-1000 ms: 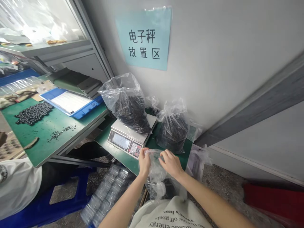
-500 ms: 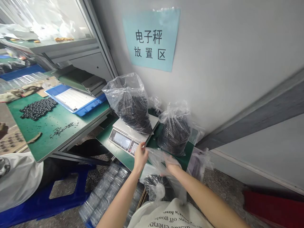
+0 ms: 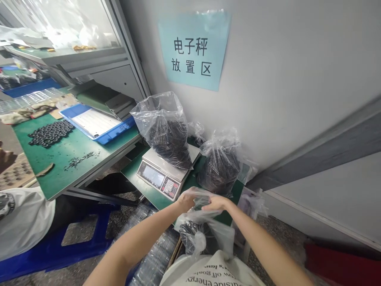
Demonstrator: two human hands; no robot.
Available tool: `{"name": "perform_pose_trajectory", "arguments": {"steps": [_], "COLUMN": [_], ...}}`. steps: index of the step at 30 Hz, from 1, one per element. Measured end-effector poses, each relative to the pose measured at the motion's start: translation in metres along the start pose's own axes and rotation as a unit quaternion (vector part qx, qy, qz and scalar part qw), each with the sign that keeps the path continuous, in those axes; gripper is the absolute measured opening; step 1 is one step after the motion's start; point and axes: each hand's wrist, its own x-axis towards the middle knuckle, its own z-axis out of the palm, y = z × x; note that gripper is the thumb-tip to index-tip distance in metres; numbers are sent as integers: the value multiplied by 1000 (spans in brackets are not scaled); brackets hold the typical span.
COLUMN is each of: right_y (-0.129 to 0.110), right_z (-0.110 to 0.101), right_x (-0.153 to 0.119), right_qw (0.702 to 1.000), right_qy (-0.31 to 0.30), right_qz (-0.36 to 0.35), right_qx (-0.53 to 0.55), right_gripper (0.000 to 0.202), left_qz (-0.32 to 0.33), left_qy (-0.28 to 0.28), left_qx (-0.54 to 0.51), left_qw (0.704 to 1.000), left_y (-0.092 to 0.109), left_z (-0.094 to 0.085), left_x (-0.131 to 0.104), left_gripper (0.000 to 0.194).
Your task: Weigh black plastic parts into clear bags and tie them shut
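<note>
My left hand (image 3: 188, 200) and my right hand (image 3: 214, 203) are closed on the top of a clear plastic bag (image 3: 205, 214), close together over the near edge of the small green table. Just below, against my shirt, is a knotted clear bag of dark pieces (image 3: 190, 234). Beyond my hands, an open-topped bag of dark pieces (image 3: 169, 137) rests on the digital scale (image 3: 156, 178). To its right stands another bag of dark parts (image 3: 222, 165).
On the left, a green workbench (image 3: 56, 174) holds black rings (image 3: 52, 133) and a blue tray (image 3: 110, 136). A person in white (image 3: 26, 226) sits beside a blue stool (image 3: 98, 234). Clear plastic containers (image 3: 157, 258) are stacked below. A blue sign (image 3: 193, 51) hangs on the wall.
My left hand has moved right and down, away from the scale's keypad, and my right hand slightly up. They are now closer together, and the bag's top is bunched between them.
</note>
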Motion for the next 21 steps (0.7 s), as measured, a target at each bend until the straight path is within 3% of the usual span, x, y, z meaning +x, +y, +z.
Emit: {"name": "perform_pose_trajectory", "arguments": {"steps": [4, 8, 12, 17, 21], "right_y": [17, 19, 13, -3, -23], "right_z": [-16, -11, -4, -8, -14], "right_x": [-9, -11, -8, -11, -4], "right_qw": [987, 967, 957, 957, 967], "right_qy": [-44, -43, -19, -36, -46], "right_qz": [46, 36, 46, 36, 56], "right_qx": [146, 249, 287, 286, 246], "right_gripper": [37, 39, 39, 46, 51], "left_qz": [30, 42, 58, 87, 117], "left_qy": [-56, -84, -86, -43, -14], "left_qx": [18, 44, 80, 124, 154], "left_qw": [998, 995, 991, 988, 981], "left_y": [-11, -21, -24, -3, 20], "left_z": [6, 11, 8, -1, 9], "left_x": [0, 2, -2, -12, -21], "left_gripper": [19, 20, 20, 22, 29]}}
